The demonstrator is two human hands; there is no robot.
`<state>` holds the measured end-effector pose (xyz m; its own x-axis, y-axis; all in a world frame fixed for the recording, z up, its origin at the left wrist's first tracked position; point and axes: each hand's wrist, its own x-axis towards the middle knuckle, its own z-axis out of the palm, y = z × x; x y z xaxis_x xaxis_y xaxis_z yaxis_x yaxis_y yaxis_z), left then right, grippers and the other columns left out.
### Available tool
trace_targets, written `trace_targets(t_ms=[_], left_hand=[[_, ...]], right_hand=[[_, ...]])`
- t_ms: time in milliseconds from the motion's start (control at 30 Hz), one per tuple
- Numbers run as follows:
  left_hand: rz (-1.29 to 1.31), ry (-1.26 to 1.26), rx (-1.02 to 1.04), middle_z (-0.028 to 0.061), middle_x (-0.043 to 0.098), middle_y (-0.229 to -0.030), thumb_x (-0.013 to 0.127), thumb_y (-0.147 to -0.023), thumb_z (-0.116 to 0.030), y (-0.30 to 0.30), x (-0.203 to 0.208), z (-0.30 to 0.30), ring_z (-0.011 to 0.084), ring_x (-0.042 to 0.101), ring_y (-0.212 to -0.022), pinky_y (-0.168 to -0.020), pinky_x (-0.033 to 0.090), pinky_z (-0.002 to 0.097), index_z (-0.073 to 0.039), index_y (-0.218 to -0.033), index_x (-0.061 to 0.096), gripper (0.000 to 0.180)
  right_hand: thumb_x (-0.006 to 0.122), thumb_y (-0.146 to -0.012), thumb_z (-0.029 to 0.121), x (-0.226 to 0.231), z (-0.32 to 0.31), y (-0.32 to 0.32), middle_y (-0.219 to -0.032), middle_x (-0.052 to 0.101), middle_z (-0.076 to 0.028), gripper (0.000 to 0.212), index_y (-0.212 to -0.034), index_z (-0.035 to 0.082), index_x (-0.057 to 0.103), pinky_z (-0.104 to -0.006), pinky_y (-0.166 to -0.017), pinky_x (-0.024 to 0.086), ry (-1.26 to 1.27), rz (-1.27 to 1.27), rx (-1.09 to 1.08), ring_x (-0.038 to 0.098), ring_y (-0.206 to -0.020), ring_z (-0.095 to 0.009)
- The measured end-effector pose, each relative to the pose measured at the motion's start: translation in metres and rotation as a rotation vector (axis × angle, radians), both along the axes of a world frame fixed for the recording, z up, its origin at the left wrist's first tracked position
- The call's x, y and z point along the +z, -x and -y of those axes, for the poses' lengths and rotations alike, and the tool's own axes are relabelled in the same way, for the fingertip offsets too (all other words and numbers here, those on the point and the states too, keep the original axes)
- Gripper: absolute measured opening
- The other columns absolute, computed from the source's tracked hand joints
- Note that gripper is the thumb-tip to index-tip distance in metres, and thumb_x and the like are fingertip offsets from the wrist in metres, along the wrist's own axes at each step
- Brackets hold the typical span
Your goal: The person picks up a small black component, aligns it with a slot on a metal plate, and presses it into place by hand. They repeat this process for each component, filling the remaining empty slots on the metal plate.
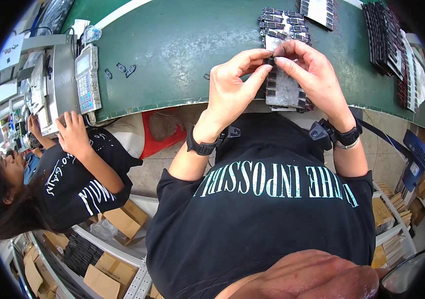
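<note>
Over the green table, my left hand (232,82) and my right hand (314,72) meet with pinched fingertips. Between them is a small black part (271,61), mostly hidden by the fingers. It looks like the small black oblong modules (273,25) nearby, but its details are too small to make out. Under my hands lies a long grey-white board (287,89) with black pieces along both side edges. Toward its far end the modules sit in two rows, some slightly askew.
A second board (318,11) of modules lies at the far right, near stacked black strips (381,40) with thin red wires. Several loose modules (121,67) lie at left, beside a keypad device (87,79). A co-worker (80,174) sits at left, one hand by a metal machine (60,74).
</note>
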<state>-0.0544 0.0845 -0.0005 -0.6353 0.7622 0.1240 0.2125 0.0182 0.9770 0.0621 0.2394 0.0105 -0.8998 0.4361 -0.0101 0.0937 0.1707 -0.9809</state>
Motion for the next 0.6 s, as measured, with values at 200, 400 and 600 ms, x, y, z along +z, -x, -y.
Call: trace_targets(t_ms=[200,400,600], left_hand=[[-0.028,0.033,-0.048,0.0081,0.074,-0.106,0.071,-0.089,-0.001,-0.006,0.003,0.002,0.0111,0.069,-0.095,-0.085,0.056,0.0243,0.001,-0.118,0.069,0.029],[-0.102,0.014,-0.073,0.0133,0.075,-0.104,0.071,-0.088,-0.003,-0.037,0.01,0.007,0.0192,0.074,-0.091,-0.081,0.059,0.0296,0.001,-0.115,0.07,0.027],[-0.095,-0.002,-0.085,0.0138,0.075,-0.101,0.071,-0.087,-0.004,-0.063,0.007,0.019,0.0191,0.074,-0.09,-0.079,0.059,0.0292,0.001,-0.112,0.07,0.025]], right_hand=[[0.063,-0.098,0.009,0.0,-0.004,-0.009,-0.101,0.061,0.0,0.018,-0.112,-0.001,0.06,-0.0226,-0.077,0.049,0.16,0.097,0.074,0.057,-0.09,-0.006],[0.063,-0.098,0.01,0.008,0.003,-0.044,-0.1,0.061,-0.001,0.019,-0.113,0.0,0.058,-0.0221,-0.073,0.05,0.214,0.078,0.078,0.058,-0.087,-0.007],[0.064,-0.097,0.01,0.005,0.015,-0.072,-0.1,0.062,-0.003,0.024,-0.118,0.001,0.056,-0.0233,-0.076,0.054,0.397,-0.009,0.084,0.061,-0.086,-0.008]])
